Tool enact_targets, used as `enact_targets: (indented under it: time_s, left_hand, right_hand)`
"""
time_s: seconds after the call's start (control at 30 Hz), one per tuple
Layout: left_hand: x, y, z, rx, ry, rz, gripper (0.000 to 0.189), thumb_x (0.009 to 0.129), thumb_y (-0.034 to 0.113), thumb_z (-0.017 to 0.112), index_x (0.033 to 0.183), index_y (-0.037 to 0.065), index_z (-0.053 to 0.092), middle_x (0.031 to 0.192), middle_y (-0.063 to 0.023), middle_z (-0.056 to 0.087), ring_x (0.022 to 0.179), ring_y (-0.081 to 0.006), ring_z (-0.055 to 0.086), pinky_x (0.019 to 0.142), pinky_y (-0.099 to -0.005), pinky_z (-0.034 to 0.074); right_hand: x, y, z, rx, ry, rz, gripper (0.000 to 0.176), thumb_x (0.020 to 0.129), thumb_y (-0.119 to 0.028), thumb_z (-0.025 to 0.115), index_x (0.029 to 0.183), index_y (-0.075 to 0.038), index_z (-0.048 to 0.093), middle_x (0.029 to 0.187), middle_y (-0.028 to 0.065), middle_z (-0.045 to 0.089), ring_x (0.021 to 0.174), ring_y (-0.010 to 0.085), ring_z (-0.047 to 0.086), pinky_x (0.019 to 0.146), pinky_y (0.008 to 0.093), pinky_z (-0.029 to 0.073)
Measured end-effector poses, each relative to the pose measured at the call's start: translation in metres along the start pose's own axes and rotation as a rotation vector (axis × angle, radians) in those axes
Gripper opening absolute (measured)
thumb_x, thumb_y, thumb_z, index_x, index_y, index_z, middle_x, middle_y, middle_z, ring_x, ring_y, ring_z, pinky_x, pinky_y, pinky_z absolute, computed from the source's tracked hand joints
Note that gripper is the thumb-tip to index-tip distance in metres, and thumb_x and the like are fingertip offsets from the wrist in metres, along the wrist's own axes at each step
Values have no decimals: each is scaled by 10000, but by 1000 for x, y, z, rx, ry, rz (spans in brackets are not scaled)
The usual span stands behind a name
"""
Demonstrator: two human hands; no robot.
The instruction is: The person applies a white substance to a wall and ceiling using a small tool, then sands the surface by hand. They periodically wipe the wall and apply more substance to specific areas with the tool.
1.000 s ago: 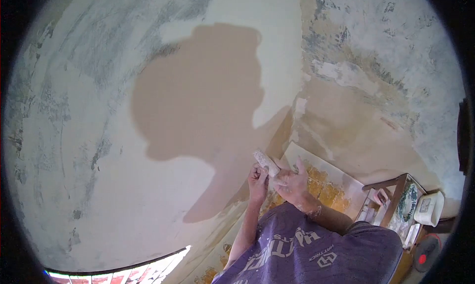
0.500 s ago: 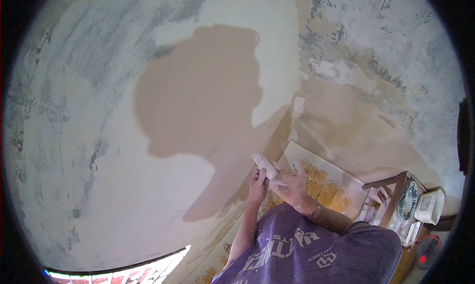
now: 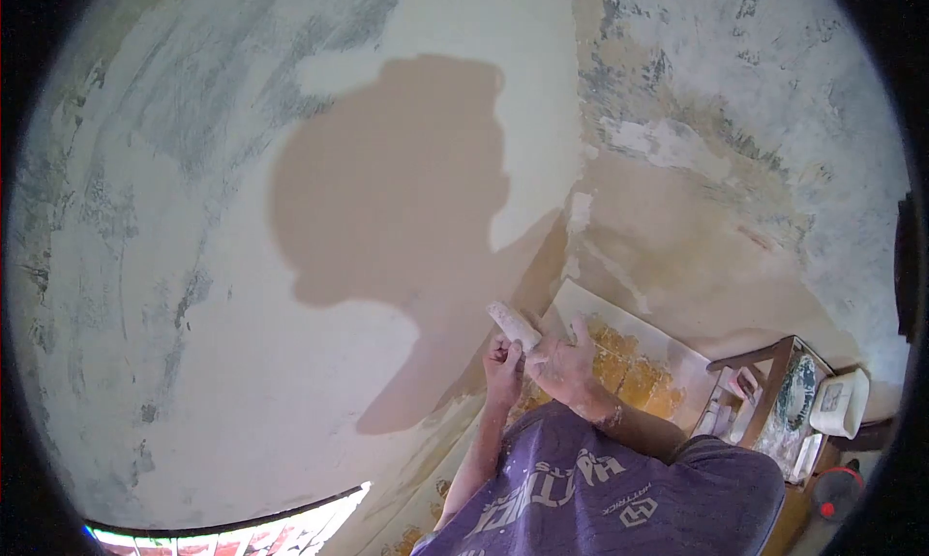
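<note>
A pale, dust-coated piece shaped like a thick short roll [image 3: 514, 326] slants up and to the left between my hands. My left hand [image 3: 503, 364] is closed, thumb and fingers pinching its lower side. Beside it, my right hand [image 3: 564, 364] is open, palm showing and one finger pointing up, with the roll's lower right end close against its palm side. White dust covers both hands. Whether the right hand bears any of the roll's weight I cannot tell.
Patchy plastered walls [image 3: 194, 314] meet in a corner, with my shadow on the left one. Low at right stands a wooden stand [image 3: 771, 387] with dusty things, near a white tub [image 3: 840, 404]. Yellow-stained sheeting [image 3: 634, 367] lies below. A bright barred opening [image 3: 242, 535] shows at lower left.
My right hand has opened more, its fingers uncurling from the roll's end to show the palm. The left hand keeps its pinch, and the roll has shifted slightly left.
</note>
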State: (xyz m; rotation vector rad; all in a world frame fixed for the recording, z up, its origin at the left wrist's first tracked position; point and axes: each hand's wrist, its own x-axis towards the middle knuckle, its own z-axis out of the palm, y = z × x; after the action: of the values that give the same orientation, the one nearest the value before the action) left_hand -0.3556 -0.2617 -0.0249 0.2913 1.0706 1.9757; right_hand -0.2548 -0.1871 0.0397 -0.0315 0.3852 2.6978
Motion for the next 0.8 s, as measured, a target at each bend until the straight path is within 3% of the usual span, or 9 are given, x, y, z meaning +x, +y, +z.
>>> enact_targets:
  time_s: [0.2, 0.3, 0.4, 0.5, 0.63, 0.8]
  left_hand:
    - [-4, 10, -6, 70, -99, -128, 142, 968, 176, 618, 1052, 71, 572, 830, 22, 565, 746, -53, 516, 689, -220, 429]
    - [-13, 16, -2, 169, -119, -98, 157, 979, 180, 598, 1071, 60, 553, 841, 26, 556, 743, -56, 499, 693, -226, 416]
    - [-15, 8, -12, 342, -169, 102, 174, 994, 180, 569, 1097, 43, 537, 858, 25, 555, 770, -53, 502, 716, -240, 430]
    - [-19, 7, -16, 367, -172, 155, 171, 1004, 164, 539, 1113, 32, 530, 901, 14, 569, 805, -61, 517, 746, -250, 443]
    - [-32, 12, -14, 250, -152, 96, 167, 1006, 156, 533, 1115, 30, 532, 953, 6, 587, 846, -66, 530, 772, -254, 447]
    - [-43, 6, -46, 352, -161, 103, 164, 1000, 169, 557, 1109, 48, 541, 940, 24, 586, 838, -56, 520, 757, -251, 439]
  right_hand:
    - [-10, 2, 12, -15, 38, -11, 829, 907, -672, 436, 1471, -74, 321, 1355, 166, 494, 1089, 232, 540, 709, 266, 486]
    - [-13, 0, 3, -5, 43, 3, 823, 911, -665, 437, 1477, -81, 314, 1362, 168, 489, 1073, 229, 541, 682, 255, 485]
    - [-16, 6, -1, 25, 38, 13, 814, 914, -654, 443, 1479, -82, 315, 1369, 172, 483, 1057, 225, 544, 667, 252, 486]
    - [-20, 16, 3, 87, 13, 27, 811, 914, -649, 449, 1478, -81, 321, 1379, 181, 475, 1044, 219, 546, 661, 251, 487]
    - [-23, 25, -3, 35, 54, -11, 818, 912, -650, 448, 1483, -78, 322, 1396, 191, 461, 1040, 213, 546, 663, 249, 488]
    - [-34, 37, -3, 24, 16, 14, 846, 908, -653, 454, 1506, -77, 288, 1399, 192, 457, 1011, 201, 546, 653, 241, 473]
